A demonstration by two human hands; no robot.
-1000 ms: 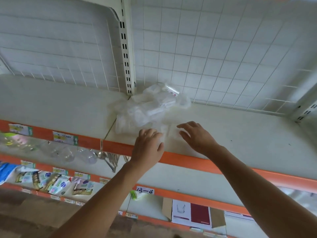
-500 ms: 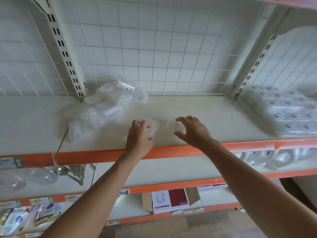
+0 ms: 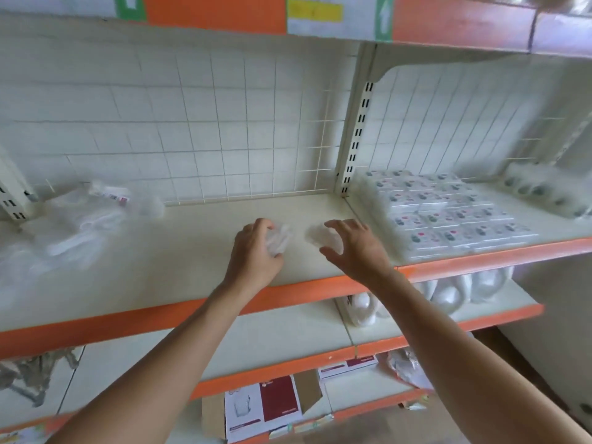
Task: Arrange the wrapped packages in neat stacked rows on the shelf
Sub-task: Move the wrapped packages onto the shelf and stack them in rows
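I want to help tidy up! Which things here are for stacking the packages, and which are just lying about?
For the job: left hand, gripping one clear package; right hand, curled over a second package; loose pile at left; neat stacked rows at right; shelf.

Just lying about: white goods one shelf down; red-and-white boxes lower still; wire grid behind.

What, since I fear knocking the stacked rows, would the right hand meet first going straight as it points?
Probably the small clear package under the fingertips of the right hand; the stacked rows sit off to its right.
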